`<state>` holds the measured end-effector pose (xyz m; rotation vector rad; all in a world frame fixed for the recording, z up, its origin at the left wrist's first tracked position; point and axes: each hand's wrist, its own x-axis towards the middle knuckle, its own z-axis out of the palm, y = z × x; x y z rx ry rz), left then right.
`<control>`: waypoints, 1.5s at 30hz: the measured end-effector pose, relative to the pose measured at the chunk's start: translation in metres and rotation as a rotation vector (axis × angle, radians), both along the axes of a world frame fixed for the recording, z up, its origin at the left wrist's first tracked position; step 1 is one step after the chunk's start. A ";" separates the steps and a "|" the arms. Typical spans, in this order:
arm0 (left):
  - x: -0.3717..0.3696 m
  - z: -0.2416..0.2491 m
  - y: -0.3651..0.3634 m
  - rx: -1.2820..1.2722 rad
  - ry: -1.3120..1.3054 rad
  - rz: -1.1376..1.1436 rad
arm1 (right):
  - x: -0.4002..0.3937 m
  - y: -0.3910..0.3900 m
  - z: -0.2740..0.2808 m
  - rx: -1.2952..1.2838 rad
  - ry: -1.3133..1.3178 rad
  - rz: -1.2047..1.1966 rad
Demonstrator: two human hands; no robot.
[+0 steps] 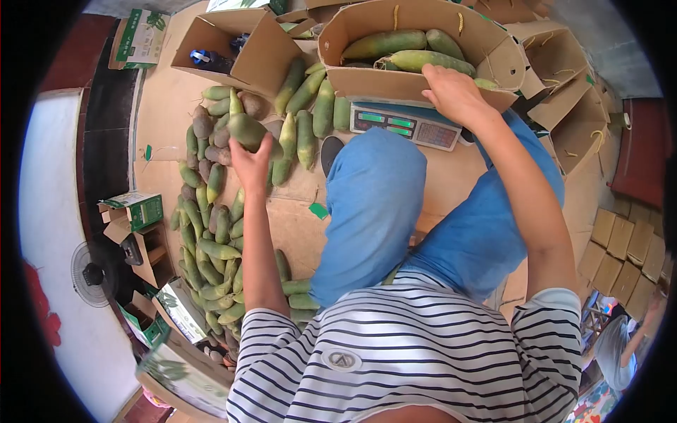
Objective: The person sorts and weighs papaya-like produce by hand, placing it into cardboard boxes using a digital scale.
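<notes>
A plump green radish is in my left hand, fingers wrapped round its lower end, raised above a pile of radishes on the floor. At the near rim of an open cardboard box, my right hand grips the edge. Its fingers reach over the rim beside a long green radish, and the thumb lies against the outer wall. Several large radishes lie inside this box. Under it stands a digital scale with lit green displays, its top mostly hidden by the box.
A smaller cardboard box holding dark bottles with a blue cap stands at the back left. Open cartons with rope handles line the right side. A fan and printed boxes are at left. Another person is at lower right.
</notes>
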<state>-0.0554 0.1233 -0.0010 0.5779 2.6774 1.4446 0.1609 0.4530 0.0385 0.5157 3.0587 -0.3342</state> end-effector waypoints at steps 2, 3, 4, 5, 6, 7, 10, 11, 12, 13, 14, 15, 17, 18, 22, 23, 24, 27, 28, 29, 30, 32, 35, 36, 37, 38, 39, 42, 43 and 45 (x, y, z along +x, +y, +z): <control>-0.020 -0.033 -0.011 -0.205 0.080 -0.032 | 0.000 0.001 -0.001 0.009 0.000 -0.008; -0.026 -0.042 -0.013 -0.278 0.152 -0.048 | -0.001 0.001 -0.002 0.016 0.003 -0.008; -0.030 -0.051 -0.014 -0.351 0.224 -0.061 | -0.001 0.001 -0.002 0.022 0.007 -0.005; -0.035 -0.060 -0.012 -0.322 0.330 -0.036 | -0.002 0.001 -0.002 0.018 0.005 -0.007; -0.039 -0.055 -0.004 -0.199 0.279 -0.024 | -0.002 0.001 -0.002 0.014 0.003 -0.009; -0.042 -0.040 0.008 -0.077 0.227 -0.012 | -0.002 0.001 -0.002 0.009 0.001 -0.012; -0.037 0.013 0.036 0.203 0.121 -0.059 | -0.003 -0.003 0.006 0.007 -0.031 -0.023; -0.031 0.034 0.050 0.284 0.094 -0.095 | -0.003 -0.002 0.005 0.007 -0.029 -0.021; -0.017 0.062 0.063 0.351 0.088 -0.148 | -0.003 -0.002 0.004 0.006 -0.028 -0.022; 0.003 0.091 0.075 0.417 0.082 -0.202 | -0.002 -0.001 0.002 0.005 -0.027 -0.023; 0.019 0.116 0.085 0.470 0.084 -0.271 | -0.001 -0.001 0.001 0.001 -0.027 -0.022; 0.036 0.138 0.094 0.523 0.085 -0.340 | -0.001 -0.001 0.001 -0.005 -0.027 -0.021; 0.073 0.180 0.113 0.572 0.115 -0.523 | -0.001 -0.001 0.000 -0.010 -0.013 -0.008; 0.090 0.198 0.122 0.586 0.126 -0.596 | -0.001 -0.001 -0.001 -0.009 -0.002 0.001; 0.129 0.242 0.160 0.653 0.076 -0.966 | 0.001 0.009 -0.025 -0.095 0.203 0.002; 0.117 0.246 0.169 0.640 0.001 -1.178 | 0.002 0.007 -0.019 -0.092 0.177 0.002; 0.123 0.235 0.182 0.523 0.117 -1.072 | 0.001 0.001 0.001 -0.039 0.013 0.005; 0.125 0.184 0.224 0.210 0.466 -0.816 | 0.005 0.003 -0.002 -0.073 0.046 0.017; 0.116 0.159 0.226 -0.038 0.590 -0.773 | 0.006 0.004 -0.002 -0.083 0.066 0.032; 0.104 0.137 0.225 -0.286 0.708 -0.721 | 0.005 0.002 0.005 -0.080 0.003 -0.030; 0.088 0.113 0.225 -0.493 0.822 -0.738 | 0.006 0.000 0.007 -0.054 0.032 -0.026; 0.081 0.114 0.220 -0.589 0.730 -0.817 | 0.012 0.005 0.013 0.015 0.096 -0.023; 0.080 0.119 0.225 -0.693 0.640 -0.889 | 0.032 0.017 0.035 -0.051 0.337 -0.064; 0.081 0.120 0.225 -0.727 0.623 -0.904 | 0.038 0.019 0.044 -0.077 0.415 -0.066; 0.083 0.121 0.224 -0.764 0.602 -0.917 | 0.051 0.024 0.058 -0.136 0.457 -0.084; 0.083 0.118 0.224 -0.798 0.589 -0.932 | 0.064 0.028 0.069 -0.119 0.461 -0.122; 0.081 0.111 0.226 -0.833 0.578 -0.943 | 0.077 0.031 0.083 -0.148 0.441 -0.201; 0.079 0.100 0.228 -0.867 0.571 -0.987 | 0.123 0.048 0.100 -0.186 0.489 -0.353; 0.081 0.099 0.229 -0.864 0.581 -0.995 | 0.140 0.053 0.100 -0.183 0.475 -0.403; 0.083 0.100 0.228 -0.853 0.595 -1.006 | 0.178 0.075 0.071 -0.181 0.378 -0.583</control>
